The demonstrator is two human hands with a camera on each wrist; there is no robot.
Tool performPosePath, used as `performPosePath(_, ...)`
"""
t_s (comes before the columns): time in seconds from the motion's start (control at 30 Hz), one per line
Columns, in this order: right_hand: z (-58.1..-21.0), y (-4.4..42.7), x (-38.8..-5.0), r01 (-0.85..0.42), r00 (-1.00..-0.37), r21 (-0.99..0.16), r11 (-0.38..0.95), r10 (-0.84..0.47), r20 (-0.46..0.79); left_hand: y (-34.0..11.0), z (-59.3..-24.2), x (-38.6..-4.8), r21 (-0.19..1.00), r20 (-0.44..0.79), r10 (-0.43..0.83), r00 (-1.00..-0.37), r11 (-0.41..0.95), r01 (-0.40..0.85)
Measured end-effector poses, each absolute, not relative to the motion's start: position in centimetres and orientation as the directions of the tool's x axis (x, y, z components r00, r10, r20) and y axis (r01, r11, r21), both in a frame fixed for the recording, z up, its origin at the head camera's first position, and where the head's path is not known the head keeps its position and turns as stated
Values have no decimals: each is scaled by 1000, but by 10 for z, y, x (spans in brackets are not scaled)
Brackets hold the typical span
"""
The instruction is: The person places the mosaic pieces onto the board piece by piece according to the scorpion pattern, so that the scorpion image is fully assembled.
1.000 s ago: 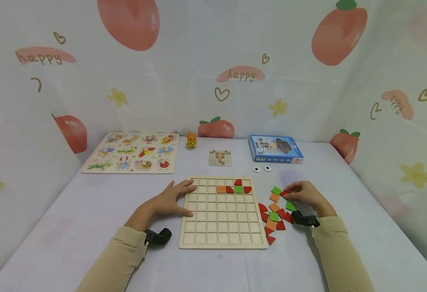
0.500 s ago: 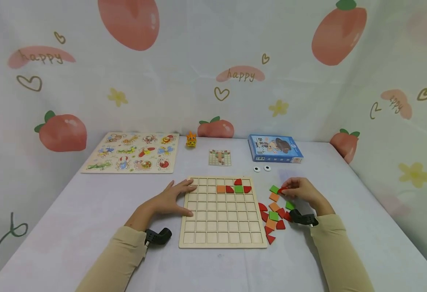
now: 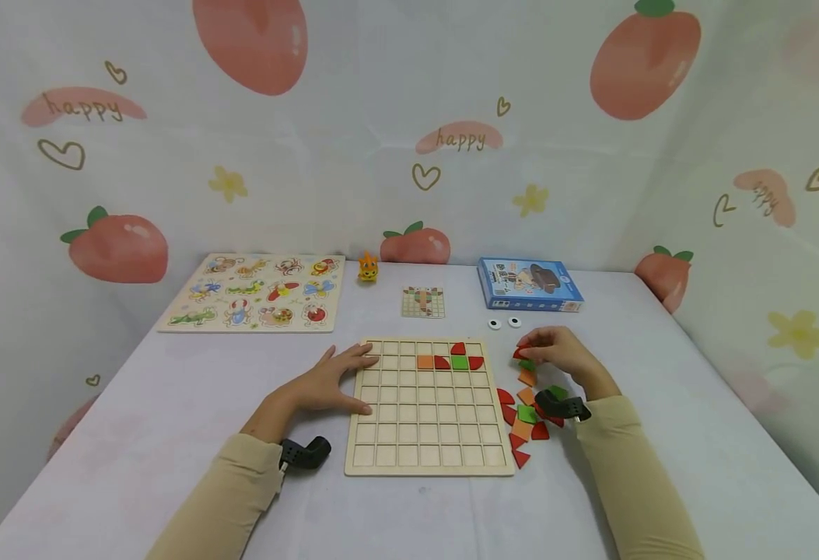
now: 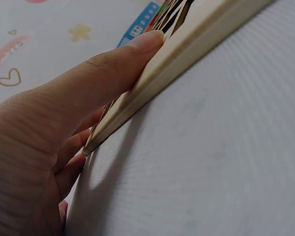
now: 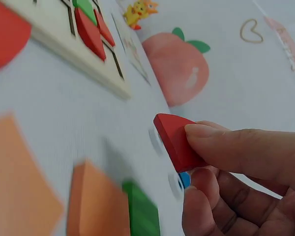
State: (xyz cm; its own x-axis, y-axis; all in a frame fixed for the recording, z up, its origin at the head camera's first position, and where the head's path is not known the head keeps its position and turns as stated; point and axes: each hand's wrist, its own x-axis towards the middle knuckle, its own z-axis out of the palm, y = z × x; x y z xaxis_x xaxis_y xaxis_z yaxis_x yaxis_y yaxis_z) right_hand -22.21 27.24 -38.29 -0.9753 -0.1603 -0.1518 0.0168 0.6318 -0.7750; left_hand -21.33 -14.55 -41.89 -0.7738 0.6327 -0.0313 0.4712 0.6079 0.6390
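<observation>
A wooden grid board [image 3: 426, 432] lies on the white cloth in front of me. My left hand [image 3: 320, 385] rests on its left edge, fingers spread, the thumb [image 4: 147, 43] touching the rim in the left wrist view. One orange square, one green square and several red quarter-round tiles sit in cells near its far right corner. Between thumb and fingers, my right hand [image 3: 565, 358] pinches a red quarter-round tile [image 5: 174, 140], raised off the cloth. Under and beside that hand is a loose cluster of tiles, including an orange square [image 3: 522, 430] and a red triangle [image 3: 520, 459].
Beyond the board are a small pattern card [image 3: 423, 302], a blue box [image 3: 530, 285] and two round eye pieces [image 3: 495, 324]. At the back left lies an insect puzzle board [image 3: 255, 294], with a small orange-yellow figure [image 3: 368, 267] to its right. A printed curtain surrounds the table.
My right hand has moved left and away from me, carrying the red tile up from beside the green square. The left hand keeps its place on the board.
</observation>
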Motion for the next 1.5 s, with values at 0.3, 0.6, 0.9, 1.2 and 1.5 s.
performPosePath(0.3, -383, 246, -231, -5, -966, -800, 600, -210, -151, -145, -419, -213, 636, -28, 635, -772, 607, 477)
performPosePath(0.6, -380, 223, -235, -69, -942, -822, 565, -309, -133, -145, -419, -213, 633, -26, 634, -773, 608, 478)
performPosePath(0.9, -378, 200, -240, -65, -922, -855, 514, -358, -145, -145, -419, -213, 639, -34, 633, -773, 609, 470)
performPosePath(1.2, -377, 179, -244, -100, -918, -866, 489, -382, -110, -145, -420, -214, 638, -32, 632, -775, 610, 471)
performPosePath(1.5, -380, 153, -248, -67, -904, -897, 436, -408, -131, -145, -419, -214, 635, -33, 633, -774, 611, 473)
